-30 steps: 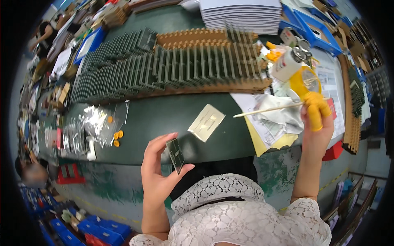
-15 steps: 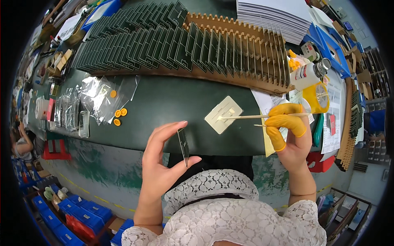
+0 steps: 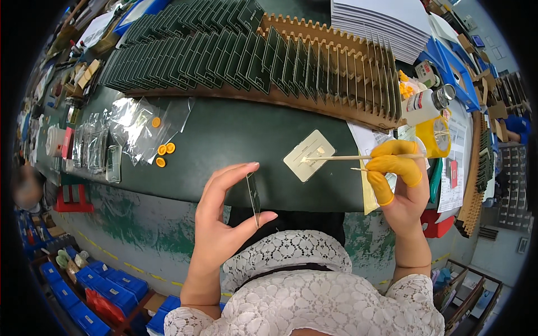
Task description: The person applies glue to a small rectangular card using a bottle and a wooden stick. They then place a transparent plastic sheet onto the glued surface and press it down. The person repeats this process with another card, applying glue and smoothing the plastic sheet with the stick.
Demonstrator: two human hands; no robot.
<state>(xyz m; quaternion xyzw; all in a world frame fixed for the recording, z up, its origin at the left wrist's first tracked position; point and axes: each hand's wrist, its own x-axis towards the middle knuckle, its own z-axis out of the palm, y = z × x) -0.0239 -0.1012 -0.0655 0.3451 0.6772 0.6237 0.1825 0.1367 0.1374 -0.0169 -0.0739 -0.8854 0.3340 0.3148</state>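
My left hand (image 3: 216, 224) pinches a thin dark panel (image 3: 254, 196) by its opposite edges, between thumb and fingers. The panel stands nearly edge-on to me near the front edge of the table. Yellow finger cots cover several fingers of my right hand (image 3: 404, 193), which grips a long pale wooden stick (image 3: 344, 158). A shorter pointed stick (image 3: 358, 169) also juts from those fingers. The long stick's tip is at a small dab of cream-coloured paste on a pale card (image 3: 298, 166), which lies on the dark green table; whether it touches the paste I cannot tell.
Long notched racks (image 3: 224, 98) at the back hold many dark panels upright. To the right stand a white bottle (image 3: 420, 107) and a yellow container (image 3: 428, 137) with sticks. Clear plastic bags (image 3: 131, 126) and several yellow finger cots (image 3: 162, 149) lie left. A paper stack (image 3: 381, 25) sits behind.
The view has shifted slightly. Both hands keep almost the same pose, the panel still pinched in the left and the sticks still in the right, with the long stick's tip still at the card.
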